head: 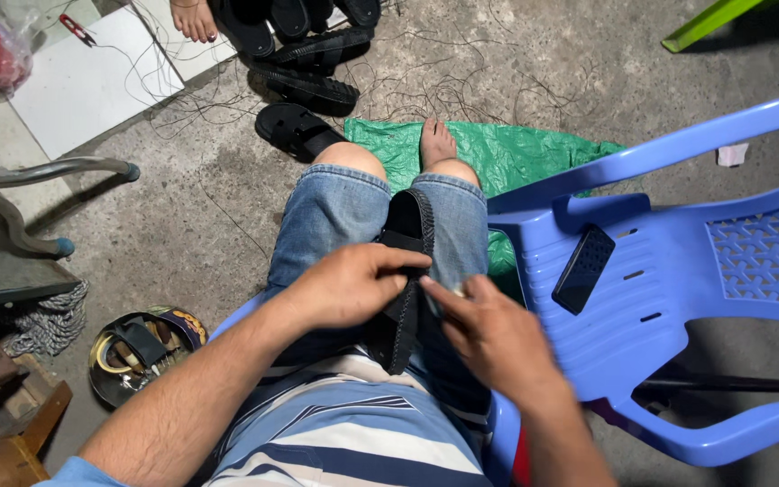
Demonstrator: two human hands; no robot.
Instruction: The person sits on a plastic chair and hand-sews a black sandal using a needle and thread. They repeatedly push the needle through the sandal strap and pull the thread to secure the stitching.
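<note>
1. Black rubber sandal [405, 271] lies lengthwise on the person's lap, between the two denim-clad thighs, toe end toward the knees.
2. Left hand [346, 287]: grip pinched on the sandal's strap and left edge, fingers curled over the top.
3. Right hand [489, 329]: grip pressed against the sandal's right edge, thumb and forefinger together on something small; cannot tell what.
4. Blue plastic chair [678, 298] lies tipped just right of the right hand, its edge near the right thigh; tight room on that side.
5. Black phone [583, 269] rests on the chair's surface, apart from the hand.
6. Green plastic sheet [534, 153] on the concrete floor under the bare foot.
7. Pile of black sandals [304, 81] ahead at the floor's far edge, well apart.
8. Round tin of tools [142, 352] on the floor left of the lap; open floor between.
</note>
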